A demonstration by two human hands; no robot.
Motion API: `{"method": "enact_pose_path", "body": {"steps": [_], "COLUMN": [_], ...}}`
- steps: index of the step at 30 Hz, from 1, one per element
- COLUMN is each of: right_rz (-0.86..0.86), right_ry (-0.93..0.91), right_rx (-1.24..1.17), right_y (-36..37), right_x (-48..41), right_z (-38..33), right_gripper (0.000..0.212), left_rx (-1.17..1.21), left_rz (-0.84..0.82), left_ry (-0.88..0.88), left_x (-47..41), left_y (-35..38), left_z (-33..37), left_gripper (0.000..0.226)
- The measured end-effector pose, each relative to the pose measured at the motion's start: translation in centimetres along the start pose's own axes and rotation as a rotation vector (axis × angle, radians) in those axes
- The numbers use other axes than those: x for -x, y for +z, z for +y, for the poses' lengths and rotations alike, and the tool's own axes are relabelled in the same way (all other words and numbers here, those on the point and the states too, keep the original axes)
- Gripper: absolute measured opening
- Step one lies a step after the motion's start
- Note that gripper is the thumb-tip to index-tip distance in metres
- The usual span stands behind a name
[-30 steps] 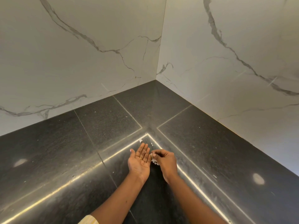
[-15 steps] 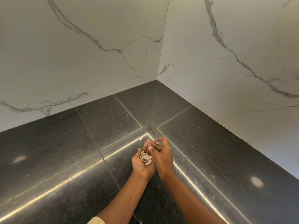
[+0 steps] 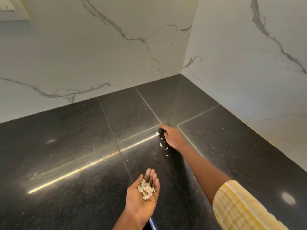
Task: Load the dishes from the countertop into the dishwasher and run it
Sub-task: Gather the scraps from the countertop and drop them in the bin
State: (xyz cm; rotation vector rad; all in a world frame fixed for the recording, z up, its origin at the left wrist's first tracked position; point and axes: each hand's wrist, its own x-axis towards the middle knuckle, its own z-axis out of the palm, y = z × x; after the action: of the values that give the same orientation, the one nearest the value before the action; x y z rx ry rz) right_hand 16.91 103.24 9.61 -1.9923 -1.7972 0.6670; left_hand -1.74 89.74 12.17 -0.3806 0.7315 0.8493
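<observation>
Desk [image 3: 66,155], left portion: dark stone with a glare streak, and nothing of the task on it. The wall [image 3: 83,55] behind is plain veined marble.

Your left hand [image 3: 142,199] is palm up at low centre, above the desk and close to your body. Its fingers [image 3: 150,175] lie straight and pressed together, cupping a pile [image 3: 146,190] of white scraps. A second ago this hand was further out by the tile joint, with the right hand against it. It has since drawn back, carrying the pile.

Loose flakes [image 3: 160,144] lie on the desk near the joint, well apart from the left hand and just beside the right.

Your right hand [image 3: 173,137] has left the left palm and reached out to those flakes. Its fingers [image 3: 163,129] point down at the desk with one flake at their tips. Whether they pinch it cannot be told (blur and shadow there). A striped sleeve [image 3: 240,209] shows at right.

Finding: dishes and dishwasher are both out of view, so neither can be located. The change reads as a crumb sweep of the desk, not loading. In my judgement loading must wait, since your left hand is occupied until the pile is dumped.
</observation>
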Motion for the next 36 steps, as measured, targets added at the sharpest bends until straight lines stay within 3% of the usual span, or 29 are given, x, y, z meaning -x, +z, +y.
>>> {"method": "enact_pose_path", "body": {"steps": [8, 13, 16, 19, 21, 23, 25, 30, 36], "right_rz": [-0.124, -0.105, -0.081, 0.112, 0.177, 0.093, -0.002, -0.064, -0.162], "right_ry": [-0.138, -0.082, 0.075, 0.208, 0.246, 0.219, 0.168, -0.002, -0.14], "right_rx": [-0.005, -0.095, -0.477, -0.737, -0.573, -0.282, -0.144, 0.005, -0.025], "right_y": [1.1, 1.7, 1.8, 0.9, 0.3, 0.2, 0.6, 2.6, 4.8], "right_x": [1.8, 7.3, 10.9, 12.4, 12.8, 12.7, 12.2, 12.9, 16.7], "right_z": [0.9, 1.4, 0.5, 0.7, 1.3, 1.5, 1.0, -0.9, -2.2], "right_gripper": [0.059, 0.056, 0.046, 0.038, 0.039, 0.04, 0.043, 0.051, 0.065], "left_rx": [-0.057, -0.129, -0.159, -0.184, -0.207, -0.267, -0.319, -0.332, -0.283], "left_rz": [0.063, 0.07, 0.069, 0.083, 0.107, 0.15, 0.181, 0.131, 0.074], "left_ry": [-0.095, -0.157, -0.205, -0.215, -0.226, -0.262, -0.301, -0.331, -0.289], "left_x": [3.3, 4.0, 4.3, 4.2, 3.6, 2.8, 2.0, 0.4, -0.6], "left_y": [-5.8, -8.7, -10.3, -11.7, -12.8, -13.5, -13.9, -14.0, -14.1], "left_z": [0.5, 0.4, 0.6, 0.3, 0.2, 0.1, 0.1, -0.4, -1.2], "left_gripper": [0.054, 0.058, 0.057, 0.06, 0.061, 0.057, 0.045, 0.043, 0.032]}}
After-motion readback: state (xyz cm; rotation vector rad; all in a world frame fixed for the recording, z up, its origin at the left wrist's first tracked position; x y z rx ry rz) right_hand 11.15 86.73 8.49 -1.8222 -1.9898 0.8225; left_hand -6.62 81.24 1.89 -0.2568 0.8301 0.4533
